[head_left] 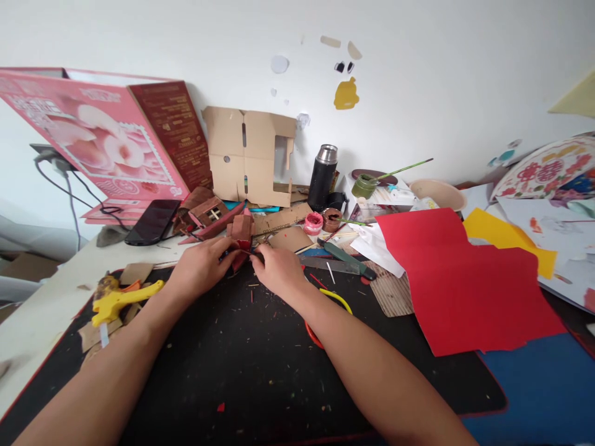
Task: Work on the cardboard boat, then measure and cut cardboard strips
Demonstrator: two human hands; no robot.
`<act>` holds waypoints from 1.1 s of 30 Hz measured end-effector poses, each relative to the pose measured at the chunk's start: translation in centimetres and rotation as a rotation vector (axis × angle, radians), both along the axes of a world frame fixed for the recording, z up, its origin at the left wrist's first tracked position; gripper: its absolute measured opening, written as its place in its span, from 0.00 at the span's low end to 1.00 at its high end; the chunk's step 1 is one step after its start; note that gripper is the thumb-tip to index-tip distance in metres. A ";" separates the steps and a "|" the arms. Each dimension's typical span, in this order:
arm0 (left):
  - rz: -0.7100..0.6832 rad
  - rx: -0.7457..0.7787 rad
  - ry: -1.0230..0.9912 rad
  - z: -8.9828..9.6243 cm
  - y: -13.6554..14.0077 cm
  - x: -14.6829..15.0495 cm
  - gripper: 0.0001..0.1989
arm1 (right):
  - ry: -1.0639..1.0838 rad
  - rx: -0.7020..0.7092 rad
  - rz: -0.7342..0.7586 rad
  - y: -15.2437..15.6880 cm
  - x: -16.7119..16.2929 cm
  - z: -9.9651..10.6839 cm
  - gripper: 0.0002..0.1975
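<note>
My left hand (201, 267) and my right hand (279, 271) are close together over the far part of a black mat (204, 359). Both pinch a thin reddish-brown strip (245, 251) that spans the small gap between the fingertips. Right behind them stands a small reddish-brown painted model piece (242, 229), its lower part partly hidden by my fingers. Left of it rests a brown model house (209, 214) with a light window frame. Yellow-and-red-handled scissors (341, 300) lie partly under my right forearm.
A yellow glue gun (125, 300) lies left among cardboard scraps. A green-handled knife (344, 259), paint jars (313, 223) and a black thermos (323, 179) stand or lie behind my right hand. Red paper (474, 291) covers the right side. A phone (153, 222) is at the back left.
</note>
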State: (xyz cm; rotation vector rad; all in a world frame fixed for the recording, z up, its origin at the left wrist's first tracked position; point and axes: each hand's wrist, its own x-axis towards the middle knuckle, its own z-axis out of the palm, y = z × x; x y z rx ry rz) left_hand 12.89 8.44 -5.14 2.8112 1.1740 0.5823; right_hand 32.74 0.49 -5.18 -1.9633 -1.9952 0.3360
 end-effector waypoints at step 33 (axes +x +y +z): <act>-0.011 0.001 -0.049 -0.6 0.1 -0.1 0.14 | 0.271 0.111 -0.060 -0.3 1.0 -0.1 0.13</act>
